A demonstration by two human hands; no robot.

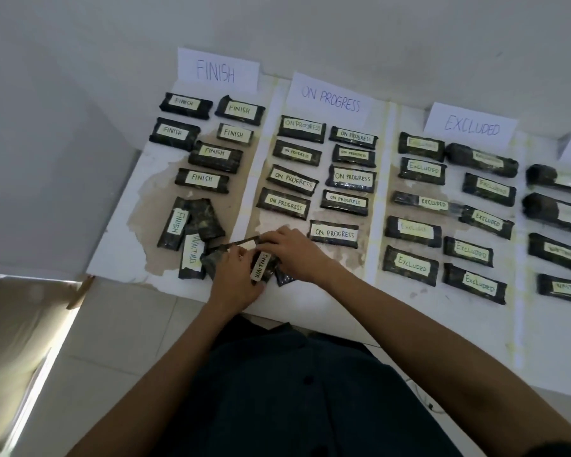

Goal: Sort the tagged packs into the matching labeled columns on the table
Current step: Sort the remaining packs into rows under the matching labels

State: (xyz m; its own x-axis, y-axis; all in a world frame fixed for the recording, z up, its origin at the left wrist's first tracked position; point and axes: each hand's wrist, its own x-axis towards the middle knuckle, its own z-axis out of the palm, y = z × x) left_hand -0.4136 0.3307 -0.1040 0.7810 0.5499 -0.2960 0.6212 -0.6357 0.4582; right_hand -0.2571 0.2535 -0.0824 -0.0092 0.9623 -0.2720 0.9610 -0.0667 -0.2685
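The tabletop [119, 245] is white, its facing peeled away in ragged brown patches, and strips of pale tape [380, 192] divide it into columns. Left of the ON PROGRESS sign [330, 98], a plain paper sheet lettered in blue, stands the similar FINISH sign [216, 72]. Below it lie flat, oblong FINISH packs [201, 178], dark mottled stuff under glossy wrap, each bearing a pale rectangular tag. Nearer the person, still left of that sign, is a loose heap [205, 219] of overlapping packs. The left hand [234, 282] grips a WAITING pack [261, 267] turned lengthwise toward the person, fingers and thumb curled round it. The right hand [294, 255] lies over the pack's far end with fingers bent; what they clasp cannot be told. Directly below the sign the ON PROGRESS packs [335, 233] lie in two rows. Right of the sign are the EXCLUDED sign [472, 127] and the EXCLUDED packs [411, 263], some of them rounder and bulkier.
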